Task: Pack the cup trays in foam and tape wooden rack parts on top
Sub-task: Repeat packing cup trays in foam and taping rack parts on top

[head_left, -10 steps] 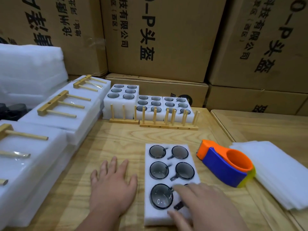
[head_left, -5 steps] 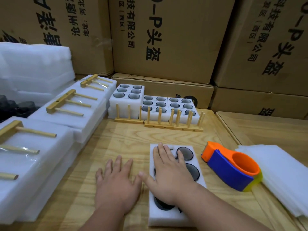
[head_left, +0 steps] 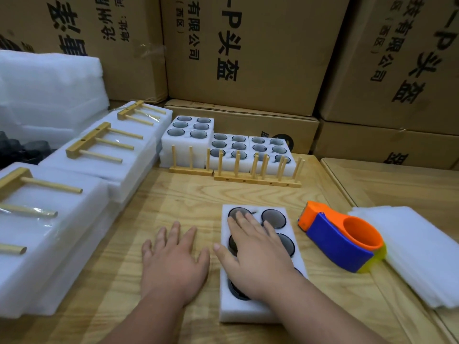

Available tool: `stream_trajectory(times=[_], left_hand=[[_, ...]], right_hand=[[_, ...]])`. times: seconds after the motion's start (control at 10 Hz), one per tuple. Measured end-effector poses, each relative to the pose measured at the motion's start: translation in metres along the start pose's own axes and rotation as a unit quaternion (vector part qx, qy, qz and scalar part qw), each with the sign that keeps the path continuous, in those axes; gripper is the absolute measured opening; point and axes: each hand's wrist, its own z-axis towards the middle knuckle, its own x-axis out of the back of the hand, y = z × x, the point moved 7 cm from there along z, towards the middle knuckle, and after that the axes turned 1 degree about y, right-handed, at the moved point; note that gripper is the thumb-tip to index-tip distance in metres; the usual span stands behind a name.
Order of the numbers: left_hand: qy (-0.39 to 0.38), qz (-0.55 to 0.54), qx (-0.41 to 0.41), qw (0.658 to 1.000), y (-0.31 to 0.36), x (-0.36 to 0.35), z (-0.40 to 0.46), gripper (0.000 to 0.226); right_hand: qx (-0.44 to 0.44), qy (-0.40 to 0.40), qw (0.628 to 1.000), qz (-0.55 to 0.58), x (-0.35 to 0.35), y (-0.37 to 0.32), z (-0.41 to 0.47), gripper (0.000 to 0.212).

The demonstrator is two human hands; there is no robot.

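White foam cup tray [head_left: 250, 311], six dark round cups in two columns, lower centre of frame on wooden table [head_left: 173, 197]. Right hand [head_left: 258, 256] flat, fingers straight, pressing tray top. Left hand [head_left: 173, 261] flat on table, beside tray.

A white foam tray of dark round cups [head_left: 258, 310] is pressed flat by the right hand [head_left: 258, 254] on the light wooden counter [head_left: 173, 199]. The left hand [head_left: 173, 259] is laid flat just beside it. An orange and blue tape dispenser [head_left: 342, 239] is seen to the right, touching a stack of white foam sheets [head_left: 419, 254].

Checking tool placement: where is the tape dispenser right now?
In the head view, the tape dispenser lies on the table right of the cup tray, against the foam sheets.
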Motion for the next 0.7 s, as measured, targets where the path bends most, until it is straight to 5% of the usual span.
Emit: stream_trajectory(times=[0.2,0.7], left_hand=[[0.001,-0.004,0.002,1.0,0.002,0.002,0.0,0.072],[0.003,-0.003,-0.001,1.0,0.0,0.003,0.001,0.071]], right_hand=[[-0.017,-0.021,1.0,-0.005,0.016,0.03,-0.003,0.069],[-0.045,-0.029,0.998,0.031,0.009,0.041,-0.025,0.074]])
